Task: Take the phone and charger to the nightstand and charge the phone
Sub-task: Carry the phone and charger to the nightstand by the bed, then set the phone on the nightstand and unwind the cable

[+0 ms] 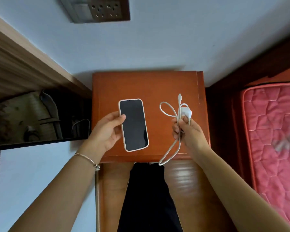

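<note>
Both held over nightstand (141,84): phone (133,125) pinched in L grip (105,131), charger (186,112) clenched in R grip (187,129).

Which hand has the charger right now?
The right hand: its fingers grip the bunched white charger over the nightstand, while the left hand holds the dark-screened phone.

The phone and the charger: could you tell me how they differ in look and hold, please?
The phone is a flat slab with a dark screen; the charger is white, its cable looped. The left hand holds the phone by its edge; the right hand grips the charger bundled, one loop dangling. Both are over the nightstand.
</note>
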Demonstrator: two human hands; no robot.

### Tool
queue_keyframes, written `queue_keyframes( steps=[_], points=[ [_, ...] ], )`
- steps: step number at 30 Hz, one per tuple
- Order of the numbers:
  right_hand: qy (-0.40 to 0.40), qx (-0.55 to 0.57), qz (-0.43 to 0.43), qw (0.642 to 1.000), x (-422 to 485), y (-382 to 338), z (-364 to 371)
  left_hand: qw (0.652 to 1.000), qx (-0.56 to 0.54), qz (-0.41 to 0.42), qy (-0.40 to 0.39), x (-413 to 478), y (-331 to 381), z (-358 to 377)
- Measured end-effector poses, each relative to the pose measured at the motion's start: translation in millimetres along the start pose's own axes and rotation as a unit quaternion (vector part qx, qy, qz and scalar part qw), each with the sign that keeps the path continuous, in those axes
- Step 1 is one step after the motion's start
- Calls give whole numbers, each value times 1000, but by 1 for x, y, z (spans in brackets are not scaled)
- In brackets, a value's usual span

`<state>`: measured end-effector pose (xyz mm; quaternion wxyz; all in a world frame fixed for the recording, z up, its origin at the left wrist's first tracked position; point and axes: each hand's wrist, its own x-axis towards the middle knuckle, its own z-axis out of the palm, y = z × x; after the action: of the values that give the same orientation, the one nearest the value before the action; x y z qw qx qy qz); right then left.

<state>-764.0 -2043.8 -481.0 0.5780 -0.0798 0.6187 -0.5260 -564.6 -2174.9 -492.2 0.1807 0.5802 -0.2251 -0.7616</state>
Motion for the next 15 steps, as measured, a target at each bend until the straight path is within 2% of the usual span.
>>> queue_keyframes(
  steps=[6, 15],
  points=[
    [29, -18, -24, 999, 33, 50, -17, 999, 23, -31, 24, 61, -39, -9],
    [41, -49, -26, 998, 55, 74, -28, 995, 24, -75, 58, 112, -85, -10]
  ],
)
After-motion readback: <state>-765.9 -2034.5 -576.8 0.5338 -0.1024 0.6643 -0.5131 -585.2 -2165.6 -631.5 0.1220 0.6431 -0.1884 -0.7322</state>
